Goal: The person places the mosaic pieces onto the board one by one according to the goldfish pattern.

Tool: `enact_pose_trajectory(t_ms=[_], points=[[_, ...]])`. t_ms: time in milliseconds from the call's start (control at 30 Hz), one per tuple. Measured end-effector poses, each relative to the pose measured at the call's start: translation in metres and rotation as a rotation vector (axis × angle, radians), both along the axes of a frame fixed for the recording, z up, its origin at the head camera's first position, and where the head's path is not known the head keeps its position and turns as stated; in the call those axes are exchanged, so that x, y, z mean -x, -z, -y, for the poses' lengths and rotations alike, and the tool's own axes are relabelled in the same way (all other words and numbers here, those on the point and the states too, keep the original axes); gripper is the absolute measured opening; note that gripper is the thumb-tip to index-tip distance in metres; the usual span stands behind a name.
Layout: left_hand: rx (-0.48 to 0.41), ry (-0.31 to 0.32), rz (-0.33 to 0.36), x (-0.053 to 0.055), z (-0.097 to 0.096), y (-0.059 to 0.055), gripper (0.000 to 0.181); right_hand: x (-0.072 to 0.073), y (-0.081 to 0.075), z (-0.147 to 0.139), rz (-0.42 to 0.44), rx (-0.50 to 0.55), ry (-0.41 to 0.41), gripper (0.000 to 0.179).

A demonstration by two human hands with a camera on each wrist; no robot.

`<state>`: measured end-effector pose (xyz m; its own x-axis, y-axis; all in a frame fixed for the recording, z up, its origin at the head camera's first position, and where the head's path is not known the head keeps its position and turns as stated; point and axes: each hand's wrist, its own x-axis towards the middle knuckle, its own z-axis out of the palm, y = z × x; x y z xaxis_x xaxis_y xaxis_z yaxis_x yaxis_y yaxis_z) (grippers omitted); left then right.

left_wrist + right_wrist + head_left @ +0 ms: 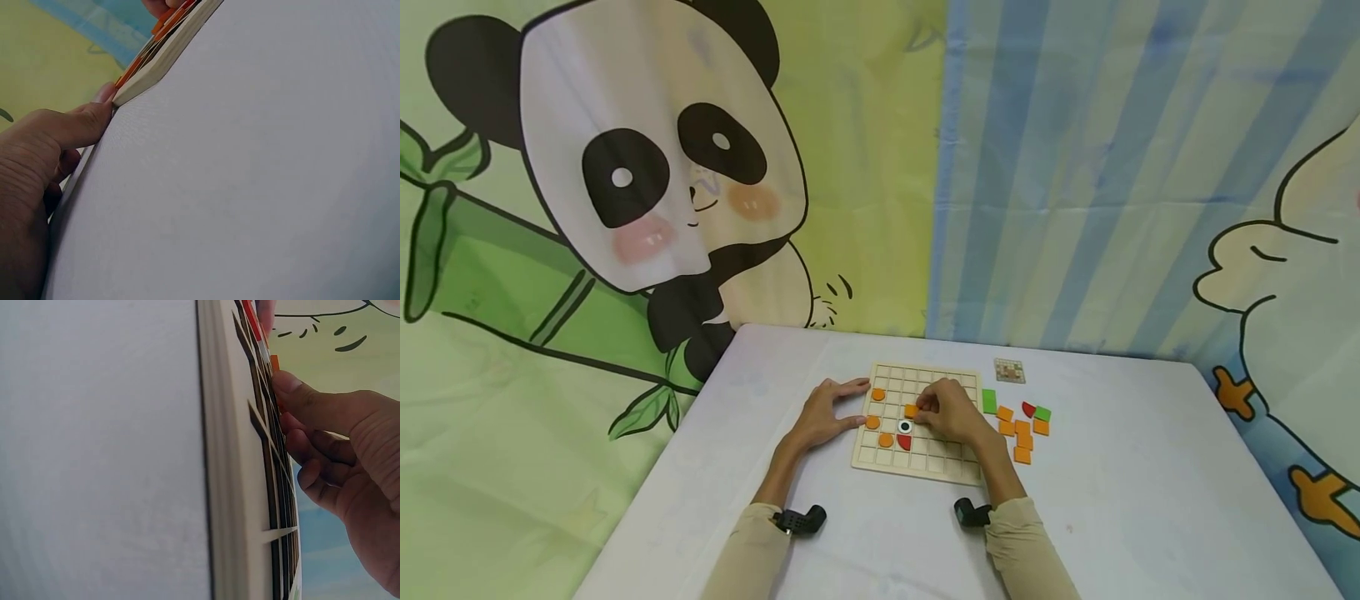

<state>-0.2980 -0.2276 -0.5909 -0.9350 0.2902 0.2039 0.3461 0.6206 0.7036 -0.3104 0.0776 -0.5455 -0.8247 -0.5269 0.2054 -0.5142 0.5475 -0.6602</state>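
Observation:
A wooden grid board (936,468) lies on the table with several pieces in its cells. My right hand (951,412) is over its middle, thumb and fingers pinching an orange square tile (911,412), also seen in the right wrist view (275,362). Just below that tile are a white eye disc (906,427) with a black centre and a red quarter-circle piece (904,442). Several orange round pieces (878,394) sit in the left columns. My left hand (823,417) touches the board's left edge, thumb and forefinger stretched out and spread apart.
Right of the board lie several loose orange squares (1022,455), a green piece (989,401), a smaller green one (1042,413) and a red piece (1028,409). A small patterned card (1010,371) lies behind them. Printed curtains hang beyond the white table (1120,467).

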Motion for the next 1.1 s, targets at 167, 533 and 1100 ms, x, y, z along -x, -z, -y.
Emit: enact_pose_trajectory(t_ms=[167,533,1100], points=[[0.004,-0.004,-0.004,0.0014,-0.0005,0.0016,0.067,0.0012,0.0015,0.0003,-0.006,0.004,-0.01,0.014],[0.011,-0.006,0.005,0.0006,-0.0007,0.0008,0.067,0.0015,0.0016,0.0035,0.008,0.019,-0.028,0.014],[0.003,-0.002,0.017,0.0019,-0.0005,0.0022,0.066,0.0014,0.0026,0.006,0.003,0.008,-0.027,0.014]])
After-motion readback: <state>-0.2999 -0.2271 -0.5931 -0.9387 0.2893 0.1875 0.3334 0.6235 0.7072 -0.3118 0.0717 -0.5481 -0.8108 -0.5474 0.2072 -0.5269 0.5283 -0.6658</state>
